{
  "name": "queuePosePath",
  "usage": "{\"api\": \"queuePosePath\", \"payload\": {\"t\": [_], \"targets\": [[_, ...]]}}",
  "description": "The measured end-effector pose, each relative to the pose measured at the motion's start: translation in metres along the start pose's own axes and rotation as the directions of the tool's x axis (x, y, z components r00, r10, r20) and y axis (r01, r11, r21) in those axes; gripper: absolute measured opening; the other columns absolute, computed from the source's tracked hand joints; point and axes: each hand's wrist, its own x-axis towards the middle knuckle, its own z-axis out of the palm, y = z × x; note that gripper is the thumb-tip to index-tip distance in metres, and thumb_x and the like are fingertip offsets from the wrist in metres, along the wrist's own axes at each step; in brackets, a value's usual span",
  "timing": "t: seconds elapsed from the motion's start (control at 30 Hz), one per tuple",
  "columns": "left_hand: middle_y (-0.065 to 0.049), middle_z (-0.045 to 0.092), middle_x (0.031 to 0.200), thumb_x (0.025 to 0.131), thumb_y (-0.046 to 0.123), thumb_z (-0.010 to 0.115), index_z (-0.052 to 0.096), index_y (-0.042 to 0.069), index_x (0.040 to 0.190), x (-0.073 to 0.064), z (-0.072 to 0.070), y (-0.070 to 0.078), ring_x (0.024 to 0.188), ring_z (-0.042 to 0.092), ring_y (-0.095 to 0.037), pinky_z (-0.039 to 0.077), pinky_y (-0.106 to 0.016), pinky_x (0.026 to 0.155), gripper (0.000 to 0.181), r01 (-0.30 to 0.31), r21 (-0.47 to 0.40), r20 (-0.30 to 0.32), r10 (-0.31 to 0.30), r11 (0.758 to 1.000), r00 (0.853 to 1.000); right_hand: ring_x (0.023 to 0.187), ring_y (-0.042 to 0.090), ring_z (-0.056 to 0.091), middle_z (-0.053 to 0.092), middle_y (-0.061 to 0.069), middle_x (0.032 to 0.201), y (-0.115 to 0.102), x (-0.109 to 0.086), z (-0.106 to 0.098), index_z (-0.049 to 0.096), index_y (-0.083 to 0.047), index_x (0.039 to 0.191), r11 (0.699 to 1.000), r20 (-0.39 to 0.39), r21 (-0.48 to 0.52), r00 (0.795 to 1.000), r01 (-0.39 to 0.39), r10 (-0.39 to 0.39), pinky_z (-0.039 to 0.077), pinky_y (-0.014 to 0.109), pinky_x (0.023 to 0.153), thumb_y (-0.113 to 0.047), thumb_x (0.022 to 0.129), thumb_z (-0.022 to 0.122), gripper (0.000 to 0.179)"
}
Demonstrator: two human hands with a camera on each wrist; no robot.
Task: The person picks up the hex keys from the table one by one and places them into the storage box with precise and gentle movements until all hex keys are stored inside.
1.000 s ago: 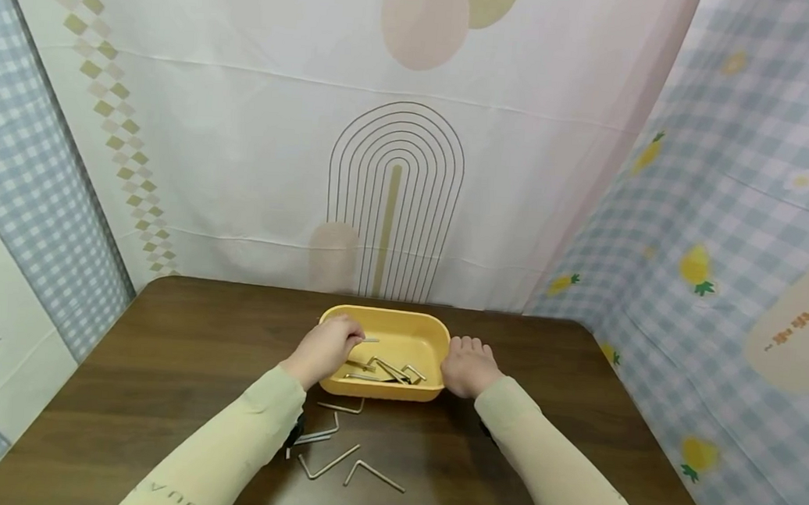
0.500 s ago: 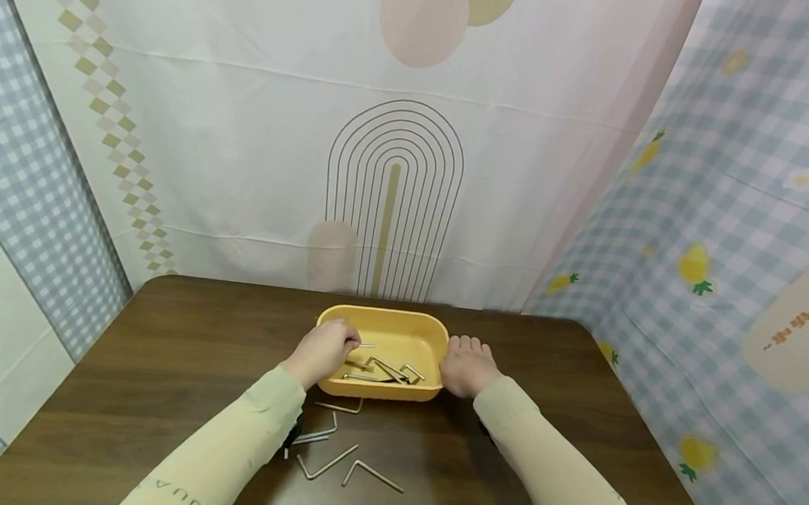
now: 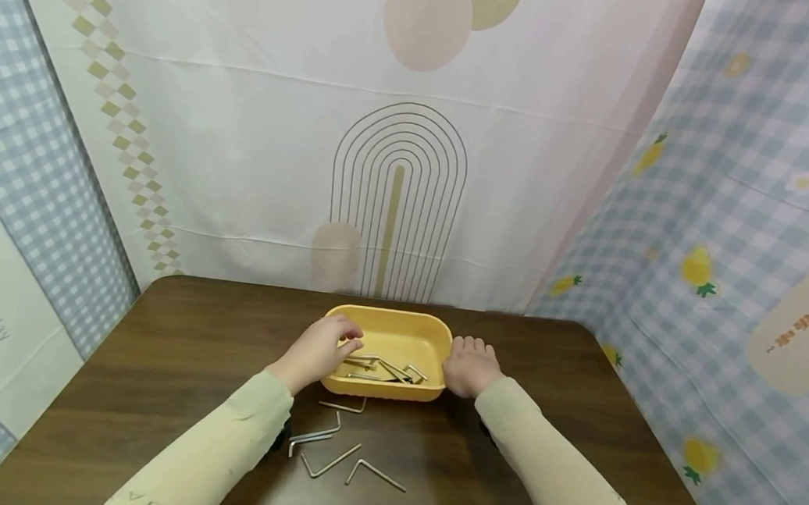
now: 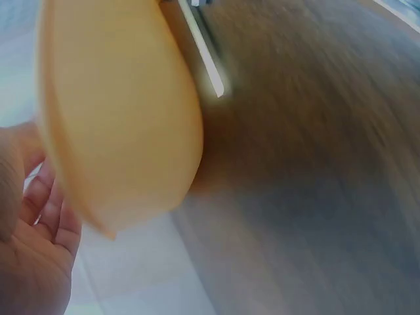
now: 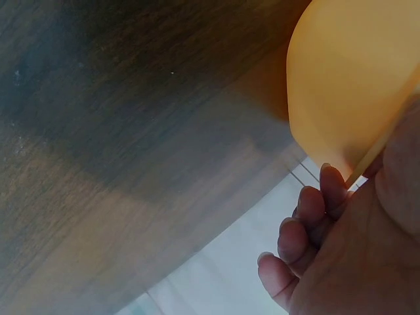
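Hex key [image 3: 360, 358] now loose in yellow tray [image 3: 401, 341], long axis left-right.

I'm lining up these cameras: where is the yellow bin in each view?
Head: yellow bin below centre, between left hand and right hand.
Left wrist: upper left, outer wall showing, cut by the top edge.
Right wrist: upper right, outer side showing, cut by the top and right edges.
Shared landmark: the dark wooden table, in all three.

The tray [image 3: 406, 329] is showing smooth plastic, the rods [image 3: 381, 475] gleaming metal, the table [image 3: 193, 347] glossy wood grain, the backdrop [image 3: 263, 156] creased, matt cloth.
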Motion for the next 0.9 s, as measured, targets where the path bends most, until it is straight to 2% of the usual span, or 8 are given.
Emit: {"api": "queuePosePath", "payload": {"t": [0.1, 0.2, 0.33, 0.43, 0.7, 0.9], "targets": [[0.001, 0.063, 0.099, 0.089, 0.020, 0.071, 0.070, 0.011, 0.100, -0.012, -0.009, 0.001, 0.093, 0.058, -0.018, 0.047, -0.038, 0.085, 0.013, -0.038, -0.031, -0.015, 0.037, 0.999, 0.999, 0.096, 0.031, 0.039, 0.043, 0.014, 0.100, 0.003, 0.001, 0.000, 0.047, 0.001, 0.112, 1.000, 0.003, 0.004, 1.000, -0.007, 0.007, 0.032, 0.047, 0.090, -0.019, 0.099, 0.034, 0.027], [-0.002, 0.064, 0.098, 0.087, 0.020, 0.073, 0.070, 0.009, 0.099, -0.025, -0.016, -0.001, 0.090, 0.058, -0.018, 0.048, -0.039, 0.083, 0.017, -0.069, -0.063, -0.005, 0.069, 0.996, 0.998, 0.096, 0.031, 0.039, 0.043, 0.014, 0.100, 0.007, 0.004, -0.001, 0.047, 0.001, 0.112, 1.000, -0.001, 0.011, 1.000, -0.020, 0.020, 0.032, 0.048, 0.091, -0.018, 0.098, 0.034, 0.027], [0.000, 0.064, 0.096, 0.085, 0.023, 0.076, 0.070, 0.010, 0.098, -0.044, -0.020, -0.005, 0.089, 0.059, -0.015, 0.048, -0.036, 0.081, 0.020, -0.076, -0.083, 0.052, 0.081, 0.994, 0.995, 0.099, 0.033, 0.039, 0.044, 0.016, 0.103, 0.013, 0.009, -0.002, 0.046, 0.003, 0.115, 0.999, -0.017, 0.031, 0.999, -0.036, 0.036, 0.030, 0.050, 0.093, -0.018, 0.098, 0.033, 0.030], [0.005, 0.063, 0.094, 0.084, 0.024, 0.076, 0.070, 0.012, 0.096, -0.053, -0.017, -0.008, 0.089, 0.059, -0.011, 0.048, -0.034, 0.082, 0.018, -0.085, -0.076, 0.104, 0.093, 0.993, 0.990, 0.103, 0.035, 0.040, 0.045, 0.018, 0.108, 0.016, 0.014, -0.001, 0.045, 0.004, 0.119, 0.998, -0.023, 0.037, 0.999, -0.044, 0.045, 0.029, 0.051, 0.095, -0.017, 0.097, 0.032, 0.033], [0.011, 0.062, 0.094, 0.086, 0.020, 0.074, 0.073, 0.013, 0.095, -0.065, -0.007, -0.014, 0.089, 0.057, -0.007, 0.047, -0.033, 0.082, 0.011, -0.118, -0.074, 0.232, 0.133, 0.990, 0.964, 0.112, 0.037, 0.039, 0.045, 0.021, 0.119, 0.012, 0.025, 0.004, 0.043, 0.004, 0.126, 0.997, -0.005, 0.065, 0.999, -0.033, 0.034, 0.027, 0.053, 0.100, -0.019, 0.097, 0.032, 0.038], [0.009, 0.063, 0.095, 0.087, 0.017, 0.072, 0.074, 0.013, 0.095, -0.068, -0.004, -0.019, 0.090, 0.057, -0.007, 0.047, -0.033, 0.083, 0.009, -0.105, -0.069, 0.267, 0.120, 0.992, 0.956, 0.111, 0.037, 0.039, 0.045, 0.021, 0.117, 0.004, 0.027, 0.003, 0.042, 0.004, 0.126, 0.998, 0.002, 0.056, 1.000, -0.024, 0.023, 0.027, 0.053, 0.099, -0.018, 0.098, 0.032, 0.038]]}}
